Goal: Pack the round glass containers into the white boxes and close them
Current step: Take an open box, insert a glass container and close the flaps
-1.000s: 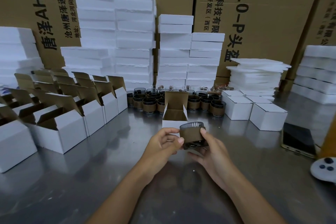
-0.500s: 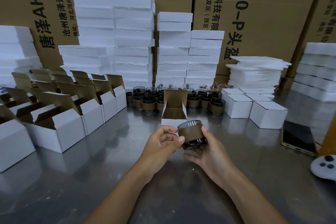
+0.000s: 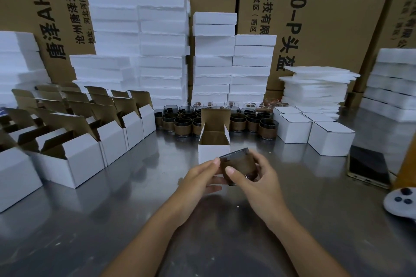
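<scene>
Centre frame: left hand (image 3: 199,179) and right hand (image 3: 258,181) grip the paper-sleeved glass container (image 3: 239,164) by its sides; judged rigid, fragile, slippery off-sleeve.

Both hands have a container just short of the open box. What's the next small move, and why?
Probably level the glass container and lower it into the open white box. The left hand and right hand hold it tilted just in front of that box, whose lid stands up.

Dim light, glary table (image 3: 112,231), perhaps warped edges
</scene>
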Motion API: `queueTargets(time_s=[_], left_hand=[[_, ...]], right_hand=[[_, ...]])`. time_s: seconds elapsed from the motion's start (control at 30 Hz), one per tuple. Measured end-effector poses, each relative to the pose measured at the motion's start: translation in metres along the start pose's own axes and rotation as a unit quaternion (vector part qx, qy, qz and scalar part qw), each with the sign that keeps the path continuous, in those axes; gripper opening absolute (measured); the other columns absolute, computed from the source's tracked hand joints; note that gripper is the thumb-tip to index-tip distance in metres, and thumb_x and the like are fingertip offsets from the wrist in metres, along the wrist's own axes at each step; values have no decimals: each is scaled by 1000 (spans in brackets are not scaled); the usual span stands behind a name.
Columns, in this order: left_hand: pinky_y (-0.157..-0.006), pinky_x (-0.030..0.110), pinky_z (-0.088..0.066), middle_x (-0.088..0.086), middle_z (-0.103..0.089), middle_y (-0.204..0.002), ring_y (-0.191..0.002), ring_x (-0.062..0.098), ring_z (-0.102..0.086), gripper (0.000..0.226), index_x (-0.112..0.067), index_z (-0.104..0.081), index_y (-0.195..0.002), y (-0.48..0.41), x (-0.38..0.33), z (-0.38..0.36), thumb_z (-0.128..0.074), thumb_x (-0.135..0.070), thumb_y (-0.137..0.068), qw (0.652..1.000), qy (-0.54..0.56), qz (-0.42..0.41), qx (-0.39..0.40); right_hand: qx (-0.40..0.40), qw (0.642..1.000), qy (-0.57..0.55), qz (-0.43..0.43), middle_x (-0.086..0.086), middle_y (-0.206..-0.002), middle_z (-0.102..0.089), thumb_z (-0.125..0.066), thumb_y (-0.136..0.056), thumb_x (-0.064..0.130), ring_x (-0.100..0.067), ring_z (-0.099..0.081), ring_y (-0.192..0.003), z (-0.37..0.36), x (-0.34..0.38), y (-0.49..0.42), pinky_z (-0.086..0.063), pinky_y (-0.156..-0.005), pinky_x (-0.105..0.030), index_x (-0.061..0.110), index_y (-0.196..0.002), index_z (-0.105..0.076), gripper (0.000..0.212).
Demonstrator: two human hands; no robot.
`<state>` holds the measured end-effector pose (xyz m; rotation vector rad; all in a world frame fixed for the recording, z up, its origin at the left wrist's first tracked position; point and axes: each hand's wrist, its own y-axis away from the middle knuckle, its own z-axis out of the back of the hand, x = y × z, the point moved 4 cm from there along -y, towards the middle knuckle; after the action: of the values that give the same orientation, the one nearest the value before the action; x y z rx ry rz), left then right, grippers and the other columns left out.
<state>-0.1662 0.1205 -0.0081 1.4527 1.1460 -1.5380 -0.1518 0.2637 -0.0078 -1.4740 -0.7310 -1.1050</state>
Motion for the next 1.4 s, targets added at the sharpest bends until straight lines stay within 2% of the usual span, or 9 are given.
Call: queueTargets(time_s=[0.07, 0.17, 0.4, 0.6, 0.73, 0.9, 1.1, 1.27, 1.4], left_hand=[[-80, 24, -50, -1, -72, -105, -94, 12, -67, 51, -23, -64, -113, 0, 1, -1, -46, -56, -79, 1000, 17, 11, 15], [-88, 30, -50, 0, -69, -114, -105, 16, -64, 57, -24, -62, -118, -1, 3, -2, -45, -60, -78, 999, 21, 20, 27], [-90, 30, -48, -3, -68, -116, -109, 14, -62, 55, -26, -61, -121, 0, 3, -2, -45, -59, -79, 999, 4, 15, 34], [-103, 41, -44, 1, -60, -128, -118, 18, -57, 71, -27, -50, -134, 2, 2, 2, -51, -62, -72, 1000, -23, 5, 3], [-99, 33, -47, -9, -64, -121, -114, 8, -58, 51, -27, -55, -128, 6, -9, 2, -57, -43, -79, 997, -46, -59, -9], [-88, 22, -51, -10, -67, -114, -107, 10, -62, 47, -22, -61, -118, 6, -13, 6, -74, -8, -75, 991, -43, -115, -61], [-93, 19, -46, -20, -66, -107, -106, 6, -61, 55, -26, -60, -110, 4, -11, 7, -82, -1, -66, 984, -90, -131, -79], [-92, 21, -46, -22, -65, -107, -106, 5, -60, 53, -31, -60, -109, 4, -11, 7, -83, -9, -66, 983, -99, -129, -79], [-90, 27, -50, -19, -64, -113, -107, 10, -61, 55, -34, -59, -115, 5, -11, 7, -78, -35, -63, 986, -93, -115, -77]], right_hand=[[-8, 999, 30, 36, 9, -113, -54, -84, -66, 24, 1, -55, -101, -1, 1, 2, -46, -79, -12, 36, -111, -53, 57], [-12, 996, 50, 74, 15, -111, -48, -87, -61, 24, 10, -49, -99, -3, 3, 3, -40, -75, -3, 39, -106, -51, 60], [-2, 994, 58, 87, 15, -111, -47, -88, -60, 21, 13, -46, -100, -3, 7, 5, -39, -76, -2, 39, -105, -49, 62], [29, 992, 66, 101, 19, -115, -46, -86, -63, 22, 11, -46, -106, -3, 11, 8, -41, -81, -4, 38, -114, -47, 66], [42, 990, 61, 121, 26, -111, -55, -85, -64, 13, 9, -50, -109, -2, 11, 6, -35, -84, 0, 34, -114, -49, 65], [31, 984, 106, 143, 33, -111, -55, -84, -64, 22, 12, -51, -106, -1, 12, 6, -32, -81, 3, 40, -111, -47, 63], [43, 974, 166, 150, 34, -119, -50, -79, -68, 14, 15, -47, -111, 1, 12, 6, -33, -83, 2, 53, -116, -40, 73], [49, 969, 177, 166, 20, -123, -51, -80, -71, 17, 9, -46, -114, 0, 13, 6, -32, -89, -1, 46, -120, -42, 68], [66, 976, 155, 138, 27, -125, -47, -77, -75, 17, 14, -42, -115, -3, 8, 6, -29, -89, 2, 32, -132, -39, 70]])
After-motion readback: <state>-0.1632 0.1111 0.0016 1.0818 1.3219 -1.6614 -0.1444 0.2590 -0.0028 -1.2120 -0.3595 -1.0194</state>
